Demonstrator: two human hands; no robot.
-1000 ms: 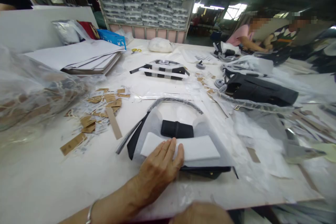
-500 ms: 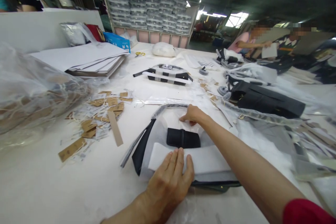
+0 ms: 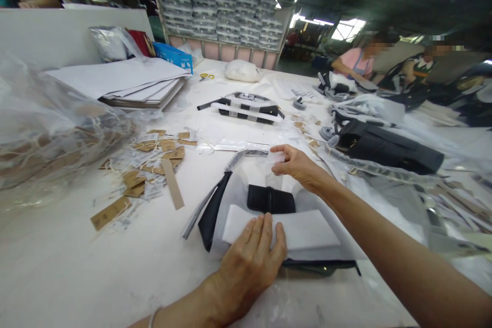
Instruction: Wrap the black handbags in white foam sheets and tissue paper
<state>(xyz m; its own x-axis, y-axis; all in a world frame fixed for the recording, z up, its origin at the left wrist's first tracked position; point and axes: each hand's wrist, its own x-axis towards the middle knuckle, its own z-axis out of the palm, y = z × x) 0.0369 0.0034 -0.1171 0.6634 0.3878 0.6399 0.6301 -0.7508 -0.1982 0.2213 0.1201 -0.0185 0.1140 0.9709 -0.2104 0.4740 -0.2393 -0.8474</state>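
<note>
In front of me lies a black handbag (image 3: 212, 215), its handle (image 3: 240, 158) wrapped in clear film and pale thin sheeting (image 3: 326, 223) spread over its body. A folded white padding sheet (image 3: 307, 228) rests along its near side. Just beyond the pad is a small black piece with a raised band (image 3: 280, 200). My left hand (image 3: 253, 253) presses flat on the padding sheet, fingers stretched out. Above the black piece, my right hand (image 3: 294, 164) pinches the top of a translucent white strip (image 3: 273, 177), which hangs down to the raised band.
Brown paper tags (image 3: 134, 179) lie scattered to the left beside a plastic bag (image 3: 57, 133) and stacked white sheets (image 3: 126, 79). Another wrapped bag (image 3: 248, 110) lies farther back, near yellow scissors (image 3: 207, 77). Black bags (image 3: 392, 146) crowd the right; co-workers (image 3: 357, 61) are beyond.
My right hand has shifted slightly and turned, and the translucent strip now shows raised between its thumb and fingers. My left hand stays pressed on the padding sheet.
</note>
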